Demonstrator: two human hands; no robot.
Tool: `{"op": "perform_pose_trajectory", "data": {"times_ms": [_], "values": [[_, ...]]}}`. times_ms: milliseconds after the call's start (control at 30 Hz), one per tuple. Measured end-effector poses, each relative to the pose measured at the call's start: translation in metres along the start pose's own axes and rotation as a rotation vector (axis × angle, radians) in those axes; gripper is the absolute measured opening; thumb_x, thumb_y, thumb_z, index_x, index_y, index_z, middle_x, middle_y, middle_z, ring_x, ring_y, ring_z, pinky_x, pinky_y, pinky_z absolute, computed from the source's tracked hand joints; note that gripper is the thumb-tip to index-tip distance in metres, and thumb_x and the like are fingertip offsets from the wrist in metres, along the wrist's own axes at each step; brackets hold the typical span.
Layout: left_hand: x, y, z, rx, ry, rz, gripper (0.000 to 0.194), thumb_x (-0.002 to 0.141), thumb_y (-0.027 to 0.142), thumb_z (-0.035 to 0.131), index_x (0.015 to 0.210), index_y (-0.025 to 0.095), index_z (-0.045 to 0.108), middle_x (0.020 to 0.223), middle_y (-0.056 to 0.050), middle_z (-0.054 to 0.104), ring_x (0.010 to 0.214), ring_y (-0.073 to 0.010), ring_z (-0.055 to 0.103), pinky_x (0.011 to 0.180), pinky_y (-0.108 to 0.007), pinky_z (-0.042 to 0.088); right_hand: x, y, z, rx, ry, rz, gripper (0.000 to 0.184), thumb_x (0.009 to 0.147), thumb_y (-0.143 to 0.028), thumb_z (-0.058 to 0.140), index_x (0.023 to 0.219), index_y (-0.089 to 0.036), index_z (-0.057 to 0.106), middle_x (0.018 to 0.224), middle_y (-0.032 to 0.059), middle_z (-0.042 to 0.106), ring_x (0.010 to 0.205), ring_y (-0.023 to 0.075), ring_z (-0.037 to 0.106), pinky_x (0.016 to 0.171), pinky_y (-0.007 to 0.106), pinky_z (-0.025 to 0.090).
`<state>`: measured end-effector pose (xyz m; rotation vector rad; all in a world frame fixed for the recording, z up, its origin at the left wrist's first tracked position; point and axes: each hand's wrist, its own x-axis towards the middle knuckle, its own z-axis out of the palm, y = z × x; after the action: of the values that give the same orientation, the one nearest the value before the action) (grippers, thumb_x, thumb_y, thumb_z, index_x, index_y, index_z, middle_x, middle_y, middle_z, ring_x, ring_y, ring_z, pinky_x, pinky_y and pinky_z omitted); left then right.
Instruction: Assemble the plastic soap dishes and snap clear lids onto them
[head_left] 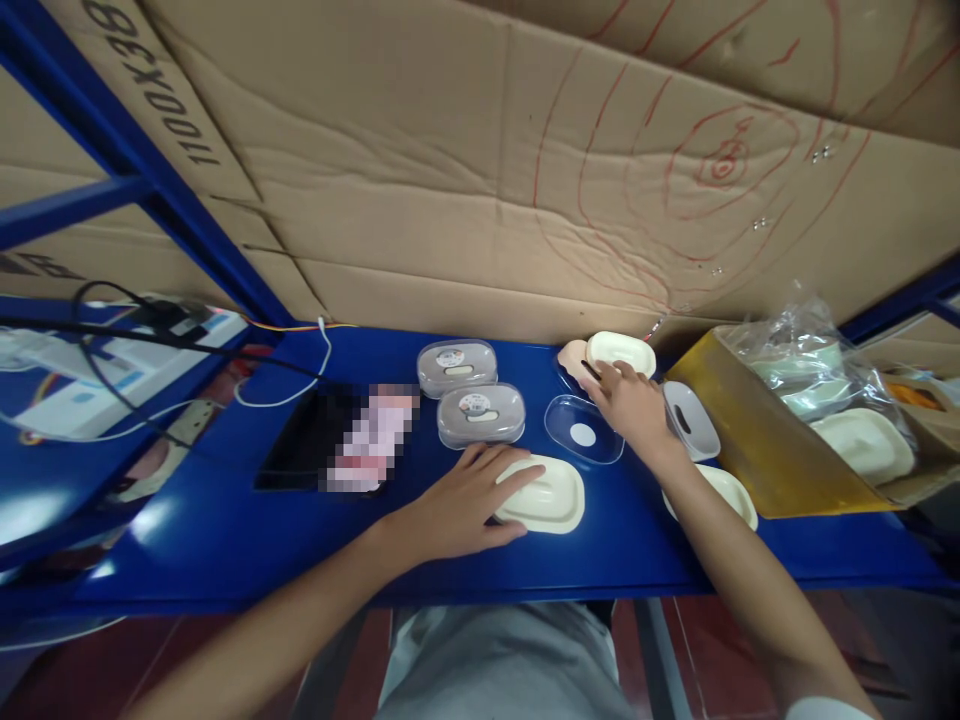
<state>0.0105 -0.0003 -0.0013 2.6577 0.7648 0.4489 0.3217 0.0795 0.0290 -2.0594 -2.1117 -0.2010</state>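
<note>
My left hand (469,502) lies over the left part of a cream oval soap-dish-like piece (551,497). Its fingers are spread, the index finger across the top and the thumb by the near edge. My right hand (630,402) reaches to the back, its fingers apart at the near edge of another cream oval piece (621,352). That piece lies beside a beige piece (572,358); the fingertips are partly hidden. Between my hands is a clear oval lid (570,425) with a round white label. Under my right forearm a third cream piece (724,492) is partly covered.
Two clear-lidded oval boxes (481,415) with round labels stand left of centre. A grey slotted piece (694,420) leans near a yellow-sided carton (731,430) holding bagged pieces. A phone-like device (300,440), partly pixelated, lies left. Cables cross the far left; cardboard (420,180) walls the back.
</note>
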Motion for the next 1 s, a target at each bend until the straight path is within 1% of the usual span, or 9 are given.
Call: {"op": "perform_pose_trajectory", "data": {"times_ms": [100,233,333,500,633,733,833,900,1000], "values": [[0.0,0.0,-0.001,-0.001,0.012,-0.002,0.067,0.099,0.034,0.08,0.158,0.025,0.051,0.161,-0.013,0.057,0.151,-0.0367,0.05,0.128,-0.057,0.035,-0.007,0.005,0.004,0.037,-0.014,-0.016,0.058,0.109,-0.06,0.047,0.152,-0.025,0.063,0.156,0.02,0.061,0.122,0.0444,0.071,0.102,0.06,0.055],[0.0,0.0,-0.002,-0.013,0.025,-0.007,0.066,0.1,0.033,0.078,0.159,0.026,0.051,0.159,-0.013,0.058,0.151,-0.0362,0.051,0.128,-0.057,0.036,-0.007,0.01,0.015,0.192,0.007,0.016,0.075,0.1,-0.066,0.06,0.159,-0.022,0.051,0.162,0.0214,0.054,0.138,0.0481,0.061,0.109,0.068,0.05],[0.001,0.0,-0.002,-0.024,0.023,-0.011,0.067,0.099,0.034,0.079,0.159,0.026,0.051,0.159,-0.014,0.058,0.151,-0.0366,0.051,0.128,-0.057,0.037,-0.002,0.014,0.021,0.319,0.037,0.052,0.075,0.098,-0.066,0.06,0.156,-0.021,0.051,0.16,0.0218,0.055,0.143,0.0459,0.057,0.111,0.069,0.05],[0.0,-0.003,-0.001,-0.027,0.019,-0.007,0.069,0.099,0.036,0.08,0.16,0.026,0.05,0.161,-0.015,0.056,0.153,-0.0379,0.049,0.129,-0.059,0.037,0.006,0.024,0.015,0.455,0.068,0.122,0.074,0.096,-0.071,0.062,0.148,-0.02,0.055,0.152,0.022,0.062,0.128,0.0374,0.068,0.104,0.056,0.059],[-0.001,-0.003,0.0,-0.064,0.008,-0.021,0.073,0.098,0.034,0.082,0.162,0.027,0.047,0.162,-0.014,0.055,0.155,-0.0368,0.048,0.13,-0.057,0.039,-0.002,0.027,-0.008,0.685,0.075,0.158,0.058,0.097,-0.071,0.063,0.134,-0.028,0.067,0.141,0.0142,0.071,0.11,0.0317,0.074,0.096,0.051,0.063],[-0.003,-0.005,0.002,-0.14,-0.016,-0.096,0.086,0.095,0.033,0.086,0.167,0.03,0.039,0.168,-0.015,0.049,0.158,-0.0351,0.047,0.13,-0.053,0.042,-0.03,0.022,-0.029,0.718,0.117,0.026,0.045,0.099,-0.066,0.063,0.124,-0.03,0.074,0.146,0.0128,0.068,0.132,0.0371,0.067,0.104,0.056,0.06],[-0.006,-0.009,0.0,-0.221,-0.041,-0.162,0.106,0.09,0.036,0.091,0.174,0.03,0.026,0.174,-0.017,0.041,0.161,-0.0365,0.044,0.129,-0.054,0.044,-0.079,0.012,-0.04,0.69,0.082,-0.145,0.038,0.101,-0.053,0.067,0.132,-0.033,0.072,0.158,0.0116,0.06,0.148,0.0408,0.056,0.119,0.064,0.05],[-0.008,-0.01,-0.006,-0.264,-0.054,-0.153,0.114,0.087,0.038,0.093,0.175,0.031,0.021,0.175,-0.016,0.042,0.16,-0.0372,0.045,0.128,-0.054,0.046,-0.119,0.004,-0.037,0.699,0.063,-0.216,0.037,0.1,-0.047,0.069,0.135,-0.036,0.069,0.162,0.0113,0.056,0.149,0.0426,0.056,0.12,0.067,0.05],[-0.014,-0.008,-0.015,-0.283,-0.062,-0.124,0.106,0.089,0.038,0.092,0.174,0.034,0.027,0.17,-0.011,0.05,0.156,-0.0365,0.051,0.125,-0.053,0.051,-0.172,-0.011,-0.022,0.727,0.077,-0.214,0.036,0.097,-0.039,0.071,0.133,-0.037,0.065,0.16,0.0123,0.054,0.141,0.0427,0.062,0.111,0.068,0.057]]}}
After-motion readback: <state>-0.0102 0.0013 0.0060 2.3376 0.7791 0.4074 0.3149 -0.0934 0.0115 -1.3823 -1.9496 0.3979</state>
